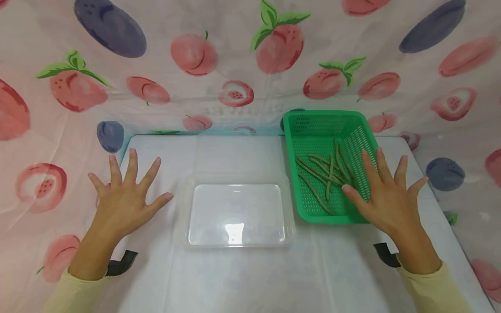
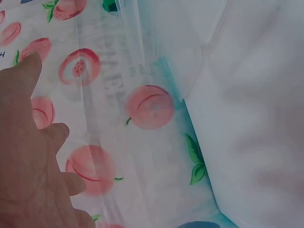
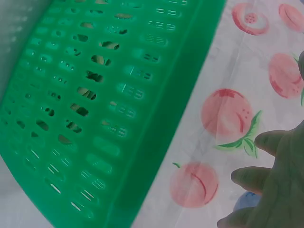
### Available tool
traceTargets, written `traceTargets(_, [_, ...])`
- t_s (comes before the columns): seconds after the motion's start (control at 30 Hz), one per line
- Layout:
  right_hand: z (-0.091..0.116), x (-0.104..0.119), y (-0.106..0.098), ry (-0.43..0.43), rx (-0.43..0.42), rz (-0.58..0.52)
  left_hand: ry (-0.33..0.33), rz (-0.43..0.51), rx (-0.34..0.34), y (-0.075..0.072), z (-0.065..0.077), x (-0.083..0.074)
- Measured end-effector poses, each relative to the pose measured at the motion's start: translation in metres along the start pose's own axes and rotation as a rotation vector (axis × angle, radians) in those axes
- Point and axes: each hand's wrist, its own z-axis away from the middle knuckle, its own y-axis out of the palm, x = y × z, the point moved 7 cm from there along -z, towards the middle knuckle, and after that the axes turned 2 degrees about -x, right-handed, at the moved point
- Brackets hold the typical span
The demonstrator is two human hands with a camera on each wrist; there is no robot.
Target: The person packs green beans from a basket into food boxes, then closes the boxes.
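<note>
My left hand (image 1: pixel 125 204) hovers palm down with its fingers spread, to the left of a clear plastic box (image 1: pixel 236 204), touching nothing. A faint clear flap, seemingly the box's lid (image 1: pixel 238 154), lies behind it. Right of the box stands a green plastic basket (image 1: pixel 340 219) holding several green beans (image 1: pixel 328 188). Over the basket's right side my right hand (image 1: pixel 387 204) is spread out, holding nothing; it covers that corner in the head view. The right wrist view shows the basket's slotted wall (image 3: pixel 95 95) beside the fingers (image 3: pixel 254 179).
A white-covered table (image 1: pixel 250 282) lies under everything. A fruit-print sheet (image 1: pixel 156 56) hangs behind the table and along both sides. Black mounts (image 1: pixel 122 263) sit at both wrists.
</note>
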Motion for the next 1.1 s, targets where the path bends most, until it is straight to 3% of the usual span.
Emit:
traceTargets(0.23, [-0.008, 0.004, -0.004, -0.039, -0.02, -0.003, 0.023, 0.035, 0.02, -0.001, -0.002, -0.008])
traceTargets(0.37, [-0.017, 0.009, -0.008, -0.084, -0.012, -0.087, 0.049, 0.163, 0.04, -0.001, 0.002, -0.017])
traceTargets(0.53, [-0.03, 0.013, -0.012, -0.094, 0.06, -0.213, 0.056, 0.337, 0.047, 0.003, 0.007, -0.029])
traceTargets(0.8, [-0.065, 0.017, -0.007, -0.086, 0.145, -0.365, 0.058, 0.595, -0.021, 0.007, 0.009, -0.043])
traceTargets(1.0, [-0.088, 0.016, 0.002, -0.035, 0.232, -0.419, -0.011, 0.692, -0.108, 0.016, 0.016, -0.039])
traceTargets(1.1, [-0.097, 0.015, 0.009, -0.022, 0.284, -0.446, -0.053, 0.744, -0.119, 0.026, 0.019, -0.034])
